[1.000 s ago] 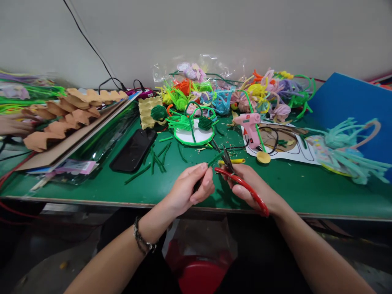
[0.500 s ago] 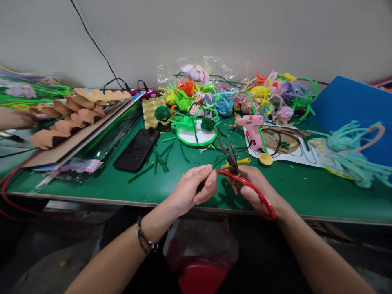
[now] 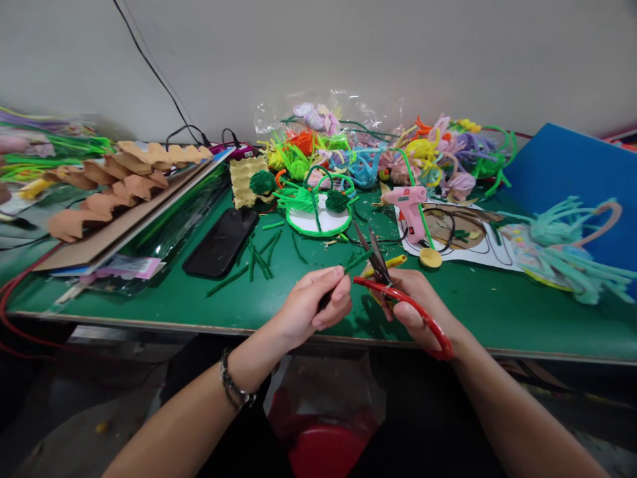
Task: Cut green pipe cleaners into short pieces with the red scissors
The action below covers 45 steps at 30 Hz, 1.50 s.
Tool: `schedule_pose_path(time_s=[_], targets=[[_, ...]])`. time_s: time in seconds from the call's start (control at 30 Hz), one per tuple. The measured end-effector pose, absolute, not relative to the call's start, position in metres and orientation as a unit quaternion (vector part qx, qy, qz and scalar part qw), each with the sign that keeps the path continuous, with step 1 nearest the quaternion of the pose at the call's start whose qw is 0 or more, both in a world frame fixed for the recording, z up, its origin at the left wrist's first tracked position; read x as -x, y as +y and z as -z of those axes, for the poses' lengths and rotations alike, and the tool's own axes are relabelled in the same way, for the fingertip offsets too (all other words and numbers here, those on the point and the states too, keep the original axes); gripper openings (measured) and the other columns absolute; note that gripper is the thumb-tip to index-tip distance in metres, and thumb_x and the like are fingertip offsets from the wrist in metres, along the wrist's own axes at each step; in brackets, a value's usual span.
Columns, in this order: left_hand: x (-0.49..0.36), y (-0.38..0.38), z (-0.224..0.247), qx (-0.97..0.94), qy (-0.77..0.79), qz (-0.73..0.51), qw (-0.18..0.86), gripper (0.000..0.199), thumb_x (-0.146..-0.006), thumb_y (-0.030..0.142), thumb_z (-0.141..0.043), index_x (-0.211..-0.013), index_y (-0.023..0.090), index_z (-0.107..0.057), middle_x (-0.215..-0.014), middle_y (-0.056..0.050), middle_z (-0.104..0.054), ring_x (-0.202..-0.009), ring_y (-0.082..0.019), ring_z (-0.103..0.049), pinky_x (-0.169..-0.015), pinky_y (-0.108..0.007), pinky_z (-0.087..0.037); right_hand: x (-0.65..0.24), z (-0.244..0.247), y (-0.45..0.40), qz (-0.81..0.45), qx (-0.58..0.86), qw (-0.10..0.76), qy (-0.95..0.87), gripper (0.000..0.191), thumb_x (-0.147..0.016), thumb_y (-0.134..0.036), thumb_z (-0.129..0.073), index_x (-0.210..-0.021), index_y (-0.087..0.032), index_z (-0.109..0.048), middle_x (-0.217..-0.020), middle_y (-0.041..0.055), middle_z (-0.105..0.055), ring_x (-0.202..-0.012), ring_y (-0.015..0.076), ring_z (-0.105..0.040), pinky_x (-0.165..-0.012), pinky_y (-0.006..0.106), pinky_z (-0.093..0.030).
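My left hand (image 3: 318, 302) pinches a short dark green pipe cleaner (image 3: 359, 261), its free end sticking out toward the scissors. My right hand (image 3: 415, 299) is wrapped round red-handled scissors (image 3: 381, 269), blades parted and pointing away from me, close beside the pipe cleaner. A yellow stick-like piece (image 3: 393, 262) lies across behind the blades at my right fingers; whether the hand holds it I cannot tell. Cut dark green pipe cleaner pieces (image 3: 261, 259) lie left of my hands. Beyond them sits a white disc edged in green (image 3: 318, 222), with green pom-poms and loops on it.
A black phone (image 3: 221, 242) lies to the left, near egg-carton strips (image 3: 114, 192) on cardboard. A pink glue gun (image 3: 411, 209) rests on white paper at right. Colourful pipe-cleaner crafts (image 3: 358, 156) are heaped at the back. A blue board (image 3: 562, 166) leans at far right.
The other person's hand at the far left has drawn back almost out of view. My scissors' handles look slightly wider apart; my left hand has barely moved.
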<state>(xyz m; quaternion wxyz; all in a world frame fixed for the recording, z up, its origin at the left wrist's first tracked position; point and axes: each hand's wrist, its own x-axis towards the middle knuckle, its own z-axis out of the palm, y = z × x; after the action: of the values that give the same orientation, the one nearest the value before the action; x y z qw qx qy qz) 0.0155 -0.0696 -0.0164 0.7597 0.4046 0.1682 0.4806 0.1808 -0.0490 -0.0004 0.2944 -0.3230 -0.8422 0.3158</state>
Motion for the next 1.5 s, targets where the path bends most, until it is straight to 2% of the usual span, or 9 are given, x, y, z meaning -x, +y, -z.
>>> schedule_pose_path(time_s=[0.27,0.47,0.73,0.87,0.93,1.03,1.1,1.33,1.5], targets=[[-0.016,-0.069,0.018,-0.41,0.161,-0.482,0.758,0.034,-0.084,0.031,-0.038,-0.054,0.016,-0.039,-0.029,0.011,-0.023,-0.027,-0.003,-0.016,-0.035,-0.019,-0.012,-0.18,0.001,-0.05,-0.324,0.322,0.307,-0.835,0.057,-0.073,-0.072,-0.024,-0.055,-0.019,-0.037,-0.046,-0.0042,-0.035,-0.044,0.0085,-0.032,-0.045,0.023,-0.026],[-0.014,-0.069,0.015,-0.405,0.175,-0.479,0.758,0.034,-0.083,0.033,-0.042,-0.053,0.017,-0.036,-0.028,0.011,-0.022,-0.025,-0.002,-0.014,-0.036,-0.019,-0.012,-0.182,0.007,-0.051,-0.324,0.387,0.395,-0.768,0.06,-0.081,-0.063,-0.02,-0.048,-0.018,-0.043,-0.041,-0.003,-0.036,-0.039,0.0075,-0.034,-0.04,0.023,-0.026],[-0.01,-0.062,0.014,-0.445,0.255,-0.492,0.703,0.032,-0.082,0.034,-0.039,-0.055,0.017,-0.038,-0.029,0.011,-0.022,-0.027,-0.003,-0.015,-0.036,-0.017,-0.015,-0.174,0.008,-0.047,-0.425,0.459,0.438,-0.645,0.049,-0.071,-0.062,-0.044,-0.048,-0.019,-0.044,-0.042,-0.0034,-0.044,-0.035,0.0075,-0.041,-0.035,0.022,-0.033],[0.008,-0.053,0.011,-0.521,0.399,-0.492,0.572,0.029,-0.083,0.034,-0.032,-0.06,0.018,-0.039,-0.034,0.01,-0.025,-0.031,-0.006,-0.02,-0.036,-0.017,-0.018,-0.172,0.006,-0.045,-0.461,0.436,0.49,-0.597,0.044,-0.07,-0.056,-0.051,-0.046,-0.02,-0.041,-0.037,-0.0056,-0.042,-0.033,0.0081,-0.044,-0.038,0.023,-0.039],[0.02,-0.049,0.008,-0.594,0.507,-0.471,0.411,0.028,-0.084,0.032,-0.03,-0.063,0.018,-0.042,-0.039,0.007,-0.03,-0.035,-0.007,-0.027,-0.039,-0.018,-0.022,-0.172,0.006,-0.045,-0.462,0.432,0.495,-0.596,0.042,-0.07,-0.052,-0.053,-0.046,-0.02,-0.041,-0.036,-0.006,-0.042,-0.033,0.0079,-0.045,-0.039,0.023,-0.04],[0.035,-0.044,0.004,-0.644,0.691,-0.31,0.104,0.025,-0.084,0.028,-0.032,-0.077,0.018,-0.054,-0.054,0.0,-0.05,-0.05,-0.012,-0.047,-0.048,-0.02,-0.028,-0.173,0.009,-0.045,-0.468,0.438,0.476,-0.602,0.038,-0.073,-0.047,-0.05,-0.049,-0.02,-0.042,-0.038,-0.0054,-0.045,-0.034,0.0085,-0.047,-0.04,0.023,-0.04],[0.04,-0.042,0.002,-0.633,0.75,-0.191,0.013,0.029,-0.084,0.028,-0.029,-0.087,0.019,-0.057,-0.066,-0.005,-0.059,-0.06,-0.018,-0.056,-0.051,-0.023,-0.031,-0.173,0.011,-0.046,-0.476,0.444,0.46,-0.603,0.036,-0.075,-0.046,-0.048,-0.05,-0.02,-0.042,-0.038,-0.0051,-0.046,-0.035,0.0088,-0.048,-0.039,0.023,-0.04],[0.041,-0.041,0.009,-0.639,0.761,-0.094,-0.053,0.036,-0.084,0.027,-0.03,-0.114,0.015,-0.046,-0.088,-0.012,-0.063,-0.078,-0.025,-0.06,-0.057,-0.03,-0.042,-0.172,0.007,-0.044,-0.466,0.453,0.494,-0.578,0.033,-0.075,-0.042,-0.047,-0.051,-0.021,-0.04,-0.034,-0.0073,-0.042,-0.029,0.0078,-0.044,-0.034,0.023,-0.039],[0.024,-0.043,0.019,-0.757,0.633,-0.142,-0.085,0.034,-0.082,0.026,-0.04,-0.111,0.012,-0.05,-0.106,-0.014,-0.055,-0.1,-0.027,-0.048,-0.074,-0.034,-0.043,-0.172,0.003,-0.043,-0.386,0.458,0.536,-0.595,0.025,-0.074,-0.035,-0.052,-0.056,-0.021,-0.041,-0.041,-0.0064,-0.049,-0.039,0.0087,-0.05,-0.044,0.024,-0.045]])
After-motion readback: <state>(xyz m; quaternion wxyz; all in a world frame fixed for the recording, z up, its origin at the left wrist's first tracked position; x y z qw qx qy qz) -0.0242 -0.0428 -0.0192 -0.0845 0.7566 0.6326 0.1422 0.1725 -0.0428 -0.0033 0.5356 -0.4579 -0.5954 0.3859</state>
